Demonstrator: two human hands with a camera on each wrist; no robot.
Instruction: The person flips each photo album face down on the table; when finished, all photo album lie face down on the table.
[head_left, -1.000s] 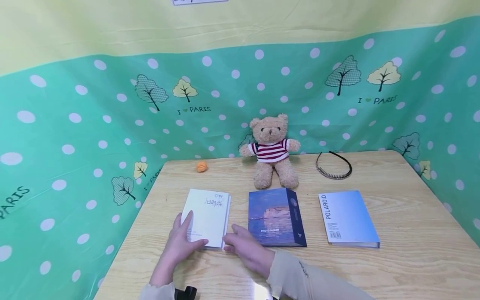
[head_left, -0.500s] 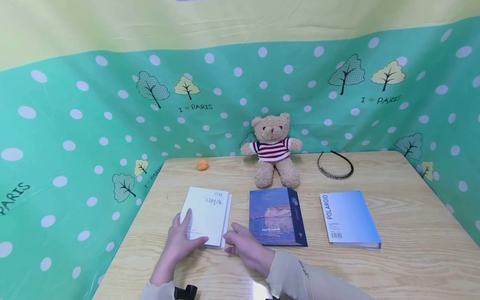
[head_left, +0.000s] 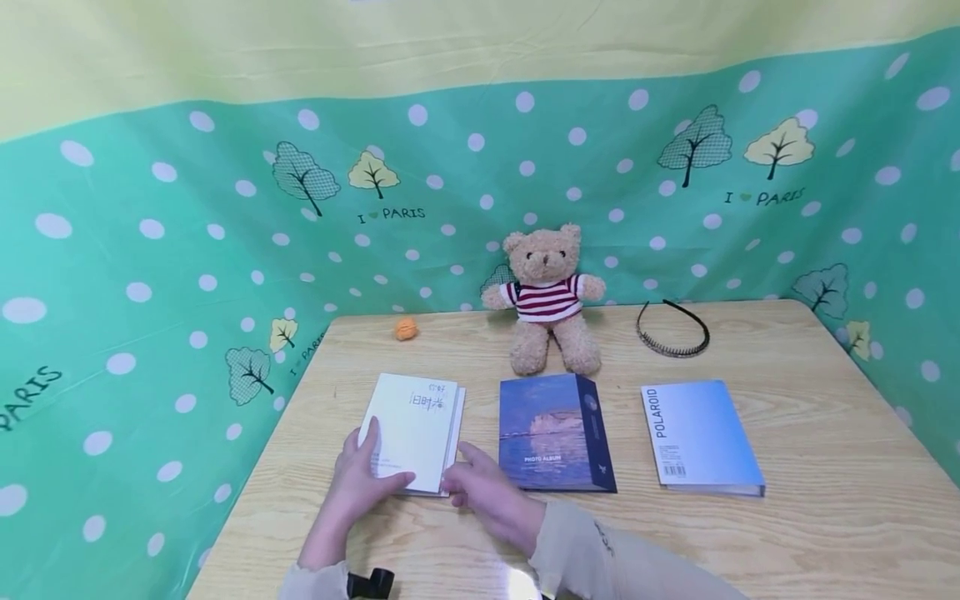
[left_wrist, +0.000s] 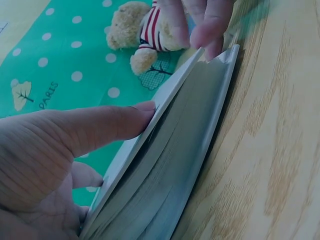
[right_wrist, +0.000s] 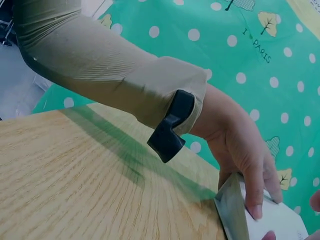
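Observation:
A white book (head_left: pixel 416 433) with a few handwritten-looking characters lies on the table at left, its front cover raised slightly from the pages. My left hand (head_left: pixel 356 482) rests at its lower left, thumb and fingers spread out straight. Seen from the left wrist, that thumb lies on the cover of the book (left_wrist: pixel 175 145), and the page edges fan below it. At the lower right corner, my right hand (head_left: pixel 491 496) pinches the book's edge with curled fingers. The right wrist view shows fingers of the right hand (right_wrist: pixel 245 150) over the cover; part of the grip is hidden.
A dark blue photo album (head_left: pixel 543 433) lies right of the book, and a light blue Polaroid album (head_left: pixel 701 433) farther right. Behind them are a teddy bear (head_left: pixel 547 292), a black headband (head_left: pixel 675 350) and a small orange ball-like thing (head_left: pixel 406 329). A green dotted cloth (head_left: pixel 450 192) hangs behind.
Both hands stay at the white book with almost no movement. My right fingers sit slightly farther left on its corner. The head view has shifted slightly.

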